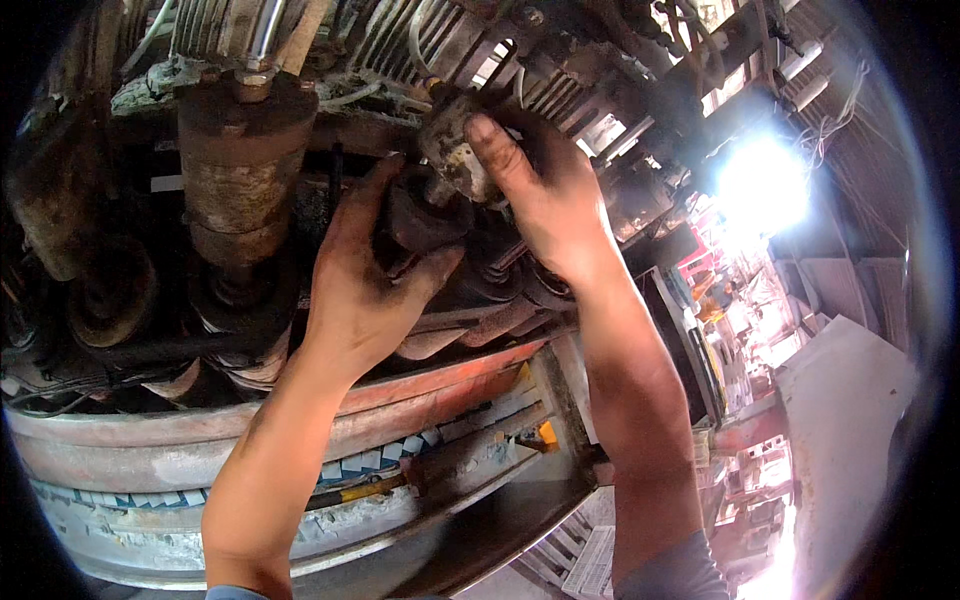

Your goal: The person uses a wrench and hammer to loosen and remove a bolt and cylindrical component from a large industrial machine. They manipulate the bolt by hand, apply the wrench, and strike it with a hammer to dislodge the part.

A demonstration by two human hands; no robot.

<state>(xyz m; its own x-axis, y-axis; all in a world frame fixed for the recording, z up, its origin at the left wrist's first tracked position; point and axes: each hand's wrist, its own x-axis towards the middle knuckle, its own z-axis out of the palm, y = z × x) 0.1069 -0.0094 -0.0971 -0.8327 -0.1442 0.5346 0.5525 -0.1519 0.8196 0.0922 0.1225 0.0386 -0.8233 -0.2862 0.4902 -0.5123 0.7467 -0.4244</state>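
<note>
A short, grimy metal cylinder [452,150] tilts near the top middle, a stub poking out of its lower end. My right hand [550,195] is closed round it, thumb along its near side and the other fingers hidden behind. Just below, the stub meets a dark round cup-shaped piece [428,212]. Curled about that piece is my left hand [355,275], thumb on its near side and fingers at its left. Whether the stub is fixed into the cup piece, I cannot tell. Black grime marks both hands.
To the left hangs a larger rusty cylinder [245,165] with a bright rod [267,35] above it. A curved metal rail [400,405] runs below my hands. Finned machine parts fill the top. A strong light [760,185] glares at right, above a pale panel [845,410].
</note>
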